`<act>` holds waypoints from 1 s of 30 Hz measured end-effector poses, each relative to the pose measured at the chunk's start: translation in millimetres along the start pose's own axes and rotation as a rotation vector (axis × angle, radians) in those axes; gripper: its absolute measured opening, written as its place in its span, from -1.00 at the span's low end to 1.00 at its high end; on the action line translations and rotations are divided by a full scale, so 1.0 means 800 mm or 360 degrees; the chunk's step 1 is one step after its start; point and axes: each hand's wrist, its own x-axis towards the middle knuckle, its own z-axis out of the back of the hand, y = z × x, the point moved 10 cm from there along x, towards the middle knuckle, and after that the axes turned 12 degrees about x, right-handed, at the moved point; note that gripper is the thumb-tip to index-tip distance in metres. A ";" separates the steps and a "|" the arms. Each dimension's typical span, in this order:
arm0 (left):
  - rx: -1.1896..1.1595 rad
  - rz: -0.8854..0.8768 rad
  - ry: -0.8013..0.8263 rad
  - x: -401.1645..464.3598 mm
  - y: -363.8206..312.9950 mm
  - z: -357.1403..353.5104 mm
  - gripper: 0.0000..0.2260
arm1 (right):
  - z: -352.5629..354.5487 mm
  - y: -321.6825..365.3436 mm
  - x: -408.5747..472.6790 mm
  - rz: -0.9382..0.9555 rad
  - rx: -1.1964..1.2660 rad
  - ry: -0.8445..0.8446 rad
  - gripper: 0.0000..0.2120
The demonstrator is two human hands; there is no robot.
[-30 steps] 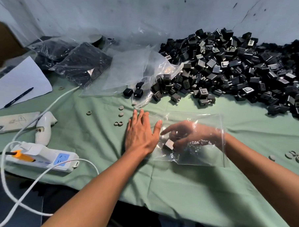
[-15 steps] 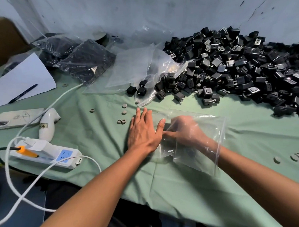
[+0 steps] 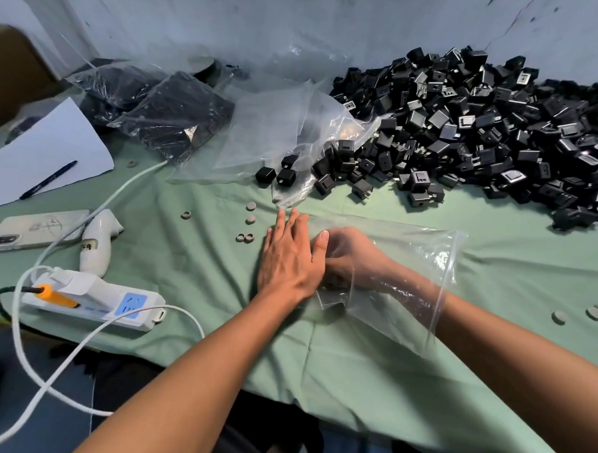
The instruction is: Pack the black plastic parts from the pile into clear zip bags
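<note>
The left hand (image 3: 289, 256) lies flat, fingers straight and together, pressing the closed end of a clear zip bag (image 3: 409, 265) onto the green-covered bench (image 3: 369, 383) near its front edge. The right hand (image 3: 344, 259) is deep inside that bag, fingers curled; whether it holds a part I cannot tell. The pile of black plastic parts (image 3: 483, 131) fills the bench's far right corner. Filled bags (image 3: 165, 114) lie at the far left.

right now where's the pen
In the head view the pen lies at the far left of the table, diagonally on the white sheet of paper, just behind the phone.
</note>
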 end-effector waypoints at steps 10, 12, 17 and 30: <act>-0.0872 0.0360 -0.0230 0.000 0.044 0.022 -0.48 | -0.009 -0.019 0.002 -0.0110 0.0399 -0.0099 -0.92; -0.1248 0.0674 -0.0266 -0.003 0.078 0.019 -0.52 | -0.015 -0.021 0.000 -0.0119 0.0589 -0.0020 -0.84; -0.1555 0.0832 -0.0299 0.002 0.110 0.011 -0.67 | -0.026 -0.016 -0.003 -0.0145 0.0904 0.0143 -0.61; -0.1266 0.0781 -0.0281 -0.014 0.106 0.000 -0.71 | -0.017 -0.029 0.007 0.0005 0.0736 0.0040 -0.67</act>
